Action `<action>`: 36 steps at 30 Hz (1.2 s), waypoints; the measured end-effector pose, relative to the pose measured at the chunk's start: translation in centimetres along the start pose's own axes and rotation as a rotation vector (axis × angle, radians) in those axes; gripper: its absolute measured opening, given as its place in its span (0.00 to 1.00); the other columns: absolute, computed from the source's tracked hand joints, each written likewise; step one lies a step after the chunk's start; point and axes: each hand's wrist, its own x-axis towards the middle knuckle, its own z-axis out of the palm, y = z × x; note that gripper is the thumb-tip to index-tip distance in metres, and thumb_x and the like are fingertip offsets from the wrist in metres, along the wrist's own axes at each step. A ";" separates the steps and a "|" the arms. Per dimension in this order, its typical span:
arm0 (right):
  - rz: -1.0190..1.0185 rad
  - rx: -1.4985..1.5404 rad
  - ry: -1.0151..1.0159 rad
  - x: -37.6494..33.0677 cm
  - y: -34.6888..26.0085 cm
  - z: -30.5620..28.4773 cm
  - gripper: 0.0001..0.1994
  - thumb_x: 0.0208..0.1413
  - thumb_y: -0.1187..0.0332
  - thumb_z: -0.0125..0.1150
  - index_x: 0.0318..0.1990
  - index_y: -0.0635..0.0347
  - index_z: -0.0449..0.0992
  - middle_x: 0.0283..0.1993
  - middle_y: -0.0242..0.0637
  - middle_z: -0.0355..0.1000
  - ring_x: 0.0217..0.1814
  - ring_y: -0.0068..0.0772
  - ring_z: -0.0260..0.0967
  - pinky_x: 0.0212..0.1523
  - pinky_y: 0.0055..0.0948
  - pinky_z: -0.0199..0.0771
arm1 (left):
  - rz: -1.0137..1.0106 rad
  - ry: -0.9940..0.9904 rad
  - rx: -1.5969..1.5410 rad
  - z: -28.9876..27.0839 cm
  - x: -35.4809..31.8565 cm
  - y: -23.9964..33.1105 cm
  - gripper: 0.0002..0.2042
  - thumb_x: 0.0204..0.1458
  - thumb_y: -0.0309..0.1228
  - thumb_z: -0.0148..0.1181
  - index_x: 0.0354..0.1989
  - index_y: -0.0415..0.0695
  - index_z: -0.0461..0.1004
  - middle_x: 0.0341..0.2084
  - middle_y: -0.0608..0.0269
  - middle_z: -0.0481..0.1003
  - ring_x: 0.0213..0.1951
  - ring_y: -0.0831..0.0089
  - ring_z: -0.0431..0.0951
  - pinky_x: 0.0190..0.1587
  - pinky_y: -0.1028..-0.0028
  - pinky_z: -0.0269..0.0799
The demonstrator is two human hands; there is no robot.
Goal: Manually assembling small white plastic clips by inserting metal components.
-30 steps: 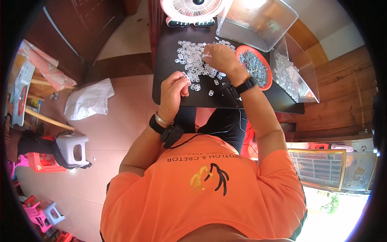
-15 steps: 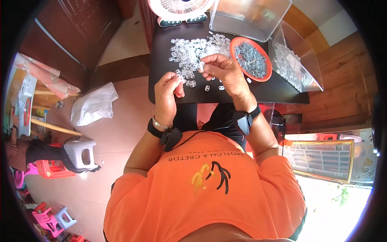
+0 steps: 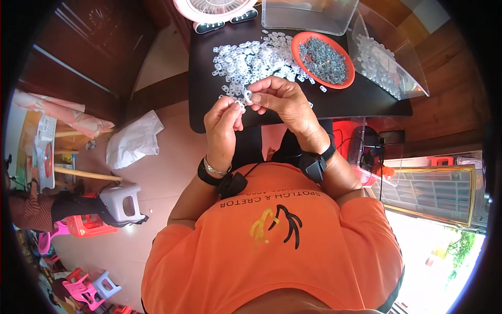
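Over the table's near edge, my left hand (image 3: 223,119) pinches a small white plastic piece (image 3: 241,105) between thumb and fingertips. Close beside it, my right hand (image 3: 286,102) is closed on another small white plastic piece (image 3: 248,96), thumb against forefinger. The two pieces are very near each other; whether they touch I cannot tell. Just beyond my hands spreads a loose pile of white plastic pieces (image 3: 253,62), flat and rounded with holes. Right of the pile, an orange-red plate (image 3: 351,76) holds a heap of small grey metal parts (image 3: 323,58), probably screws or nails.
A clear plastic box (image 3: 308,25) stands at the back of the black table (image 3: 361,107). Another clear bin (image 3: 415,78) with translucent pieces stands at the right. A pink-white fan (image 3: 212,13) is at the back left. A white bag (image 3: 135,140) lies on the floor; another person sits far left.
My hands have come together, the right one moving left and slightly down toward the left. The whole view has shifted a little. Each hand keeps its white piece.
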 end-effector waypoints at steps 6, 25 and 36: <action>-0.005 -0.057 0.003 -0.1 0.0 -0.1 0.09 0.55 0.75 0.61 0.44 0.66 0.76 0.33 0.33 0.75 0.33 0.20 0.71 0.37 0.19 0.74 | -0.017 0.008 0.006 0.1 -0.1 -0.3 0.07 0.56 0.27 0.53 0.29 0.36 0.71 0.21 0.68 0.68 0.19 0.86 0.61 0.22 0.83 0.59; -0.092 -0.306 0.041 -0.8 0.4 0.9 0.08 0.55 0.78 0.61 0.42 0.65 0.76 0.34 0.29 0.75 0.36 0.15 0.71 0.38 0.16 0.72 | 0.020 -0.019 0.126 -0.1 -0.3 -0.8 0.08 0.57 0.28 0.52 0.29 0.36 0.71 0.19 0.69 0.67 0.19 0.86 0.61 0.22 0.83 0.57; -0.358 -0.564 0.104 -1.1 1.3 1.8 0.13 0.46 0.76 0.68 0.40 0.65 0.75 0.31 0.35 0.75 0.31 0.22 0.74 0.34 0.22 0.76 | -0.090 0.083 -0.012 0.5 -0.4 -0.9 0.08 0.58 0.30 0.52 0.32 0.37 0.72 0.19 0.69 0.68 0.20 0.84 0.64 0.23 0.83 0.59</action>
